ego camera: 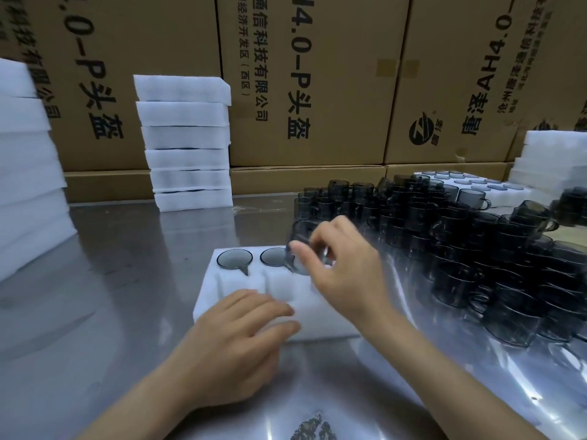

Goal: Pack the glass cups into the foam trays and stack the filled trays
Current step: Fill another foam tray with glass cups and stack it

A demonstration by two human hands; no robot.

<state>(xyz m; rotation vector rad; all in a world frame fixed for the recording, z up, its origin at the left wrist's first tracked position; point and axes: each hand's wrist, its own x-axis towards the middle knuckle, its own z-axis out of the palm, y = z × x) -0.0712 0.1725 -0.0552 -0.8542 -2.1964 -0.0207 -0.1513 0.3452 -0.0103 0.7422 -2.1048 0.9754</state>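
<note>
A white foam tray [222,290] lies on the steel table in front of me. Two smoky glass cups sit in its far row, one at the left [234,258] and one beside it [273,256]. My right hand [346,271] grips a third glass cup [300,249], tilted, over the far row just right of those two. My left hand [235,338] rests flat on the tray's near edge with fingers spread. A large heap of loose glass cups [460,236] lies on clear plastic to the right.
A stack of foam trays [187,141] stands at the back centre, another foam stack [22,173] at the far left. A filled tray [508,192] and more foam [552,160] are at the back right. Cardboard boxes [317,74] wall off the rear.
</note>
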